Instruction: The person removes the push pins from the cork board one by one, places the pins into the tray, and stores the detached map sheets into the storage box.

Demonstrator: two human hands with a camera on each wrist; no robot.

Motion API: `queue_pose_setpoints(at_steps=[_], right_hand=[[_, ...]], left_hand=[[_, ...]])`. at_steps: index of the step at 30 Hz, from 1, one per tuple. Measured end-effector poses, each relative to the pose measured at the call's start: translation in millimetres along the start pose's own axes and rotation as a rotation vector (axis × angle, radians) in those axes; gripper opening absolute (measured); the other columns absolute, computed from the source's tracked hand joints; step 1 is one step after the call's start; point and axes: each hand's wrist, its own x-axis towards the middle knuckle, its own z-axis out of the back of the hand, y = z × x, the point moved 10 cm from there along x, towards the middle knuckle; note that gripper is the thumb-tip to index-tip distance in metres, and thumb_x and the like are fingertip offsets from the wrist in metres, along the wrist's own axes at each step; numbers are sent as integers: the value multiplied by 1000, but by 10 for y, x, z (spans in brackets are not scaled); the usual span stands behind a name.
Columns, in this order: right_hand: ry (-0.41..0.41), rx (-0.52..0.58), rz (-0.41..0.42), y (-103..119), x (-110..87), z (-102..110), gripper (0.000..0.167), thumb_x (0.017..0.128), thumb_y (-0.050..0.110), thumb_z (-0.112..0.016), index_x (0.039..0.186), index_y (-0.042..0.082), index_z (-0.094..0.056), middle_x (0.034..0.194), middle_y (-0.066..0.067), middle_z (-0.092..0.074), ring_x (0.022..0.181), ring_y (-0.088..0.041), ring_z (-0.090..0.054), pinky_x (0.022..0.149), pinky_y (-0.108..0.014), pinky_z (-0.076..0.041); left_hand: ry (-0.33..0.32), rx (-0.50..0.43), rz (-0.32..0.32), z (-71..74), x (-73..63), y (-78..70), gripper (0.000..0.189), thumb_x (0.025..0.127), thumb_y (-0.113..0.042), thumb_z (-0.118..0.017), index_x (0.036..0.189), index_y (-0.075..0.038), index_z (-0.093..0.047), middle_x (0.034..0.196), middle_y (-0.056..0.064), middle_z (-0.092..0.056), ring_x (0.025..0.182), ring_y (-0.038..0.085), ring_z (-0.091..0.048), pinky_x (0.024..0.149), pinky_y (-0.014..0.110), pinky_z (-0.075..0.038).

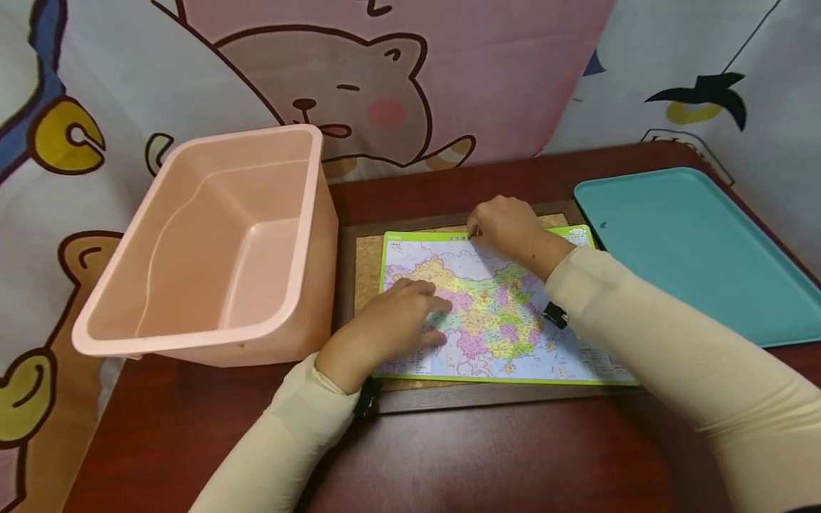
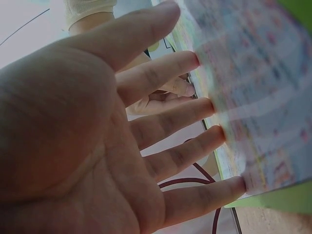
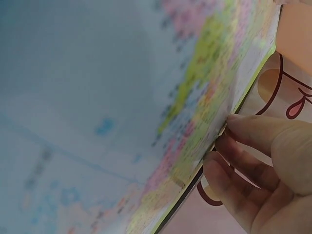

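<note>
A map sheet of China (image 1: pixel 482 313) with a bright green border lies on a cork board (image 1: pixel 368 285) framed in dark wood. My left hand (image 1: pixel 391 320) is over the map's left part; in the left wrist view its fingers (image 2: pixel 170 117) are spread and fairly straight, the tips touching the map (image 2: pixel 263 97). At the map's top edge, my right hand (image 1: pixel 509 231) has its fingers bent. The right wrist view shows the thumb and fingers of the right hand (image 3: pixel 263 165) pinching the edge of the map (image 3: pixel 195 122).
A deep pink plastic tub (image 1: pixel 301 285) stands left of the board, with nothing seen inside. To the right lies a flat teal tray (image 1: pixel 699 249), partly behind my right sleeve. The dark red table (image 1: pixel 500 456) extends in front; a cartoon-print cloth (image 1: pixel 500 78) hangs behind.
</note>
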Motion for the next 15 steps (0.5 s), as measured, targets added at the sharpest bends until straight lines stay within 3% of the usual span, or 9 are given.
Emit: queue_pose_setpoints(at_steps=[15], right_hand=[[1, -5, -11, -27, 11, -28, 8, 90, 12, -73, 89, 11, -81, 96, -7, -77, 83, -24, -69, 78, -47, -58]], left_hand=[[-2, 6, -7, -2, 2, -3, 48, 89, -39, -75, 134, -25, -66, 147, 8, -54, 137, 30, -48, 112, 47, -43]])
